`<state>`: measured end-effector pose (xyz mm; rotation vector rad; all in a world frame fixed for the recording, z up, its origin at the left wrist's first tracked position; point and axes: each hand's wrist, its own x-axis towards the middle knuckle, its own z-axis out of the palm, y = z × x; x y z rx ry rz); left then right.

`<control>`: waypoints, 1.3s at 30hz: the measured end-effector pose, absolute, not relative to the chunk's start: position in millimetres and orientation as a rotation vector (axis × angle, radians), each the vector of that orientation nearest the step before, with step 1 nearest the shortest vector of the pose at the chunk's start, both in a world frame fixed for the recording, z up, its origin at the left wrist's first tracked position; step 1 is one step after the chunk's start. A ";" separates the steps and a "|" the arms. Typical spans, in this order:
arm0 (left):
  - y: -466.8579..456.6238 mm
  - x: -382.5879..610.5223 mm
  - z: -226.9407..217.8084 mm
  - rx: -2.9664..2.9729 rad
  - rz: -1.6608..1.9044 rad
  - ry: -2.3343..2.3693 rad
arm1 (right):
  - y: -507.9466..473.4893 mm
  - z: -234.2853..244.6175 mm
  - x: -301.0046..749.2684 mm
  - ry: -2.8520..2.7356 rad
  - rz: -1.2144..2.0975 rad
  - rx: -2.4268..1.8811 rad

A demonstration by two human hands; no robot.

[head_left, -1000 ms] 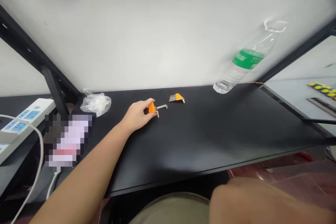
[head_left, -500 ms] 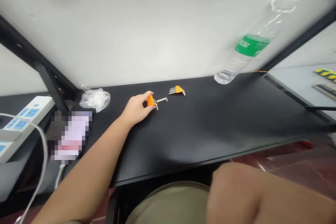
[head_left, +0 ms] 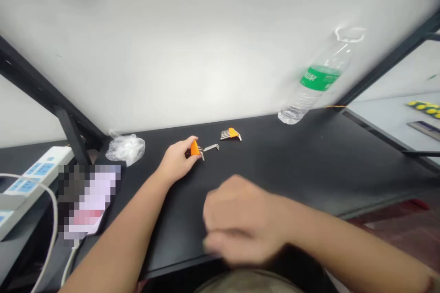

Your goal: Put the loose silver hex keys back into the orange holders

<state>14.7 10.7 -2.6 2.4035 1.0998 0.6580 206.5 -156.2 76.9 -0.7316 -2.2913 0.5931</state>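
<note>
Pinched between the thumb and fingers of my left hand (head_left: 177, 160) is an orange hex key holder (head_left: 195, 148). A few silver hex keys (head_left: 210, 148) stick out of it to the right, one reaching farther than the others. A second hex key set (head_left: 231, 133), also in an orange holder, lies on the black tabletop just beyond and to the right. My right hand (head_left: 240, 219) is over the front edge of the table, curled closed and blurred by motion. Its fingertips are hidden, so anything inside them cannot be seen.
A clear bottle with a green label (head_left: 319, 78) stands at the back right by the wall. On the left are a crumpled plastic bag (head_left: 126, 147), a blurred-out phone (head_left: 91, 201) with a white cable (head_left: 55, 219), and a power strip (head_left: 36, 183). Black frame bars (head_left: 74, 132) flank the tabletop.
My right hand has come up from near my lap to over the table's front edge, moving left. My left hand keeps hold of the hex key holder. The whole view has shifted slightly.
</note>
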 end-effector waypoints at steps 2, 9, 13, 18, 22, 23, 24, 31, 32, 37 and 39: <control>12.8 11.9 -5.2 2.430 0.677 1.133 | -113.4 61.4 223.2 -2.258 0.455 -1.002; 14.1 6.0 -9.3 2.438 0.669 1.210 | -37.2 -0.6 260.9 -2.409 0.215 -1.455; 15.6 4.1 -7.6 2.412 0.651 1.215 | -40.6 -7.1 250.7 -2.481 0.094 -1.485; 17.3 5.8 -6.5 2.392 0.605 1.194 | -44.7 -7.2 247.4 -2.396 0.092 -1.586; 16.8 8.5 -6.8 2.378 0.608 1.171 | -40.9 -9.4 248.7 -2.377 0.119 -1.606; 16.6 9.0 -6.9 2.370 0.612 1.164 | -40.2 -9.5 248.8 -2.383 0.119 -1.618; 16.5 9.3 -6.9 2.361 0.618 1.156 | -40.1 -9.2 248.8 -2.384 0.119 -1.640; 16.7 10.1 -6.2 2.336 0.609 1.147 | -47.6 -0.3 250.5 -2.279 0.283 -1.804; 16.7 10.2 -5.6 2.338 0.591 1.144 | -47.5 0.2 251.2 -2.252 0.318 -1.782; 12.9 13.3 -0.3 2.366 0.552 1.085 | -44.2 -3.5 253.3 -2.145 0.522 -1.489; 9.8 15.3 1.9 2.370 0.542 1.055 | -44.5 -5.4 253.0 -2.111 0.531 -1.385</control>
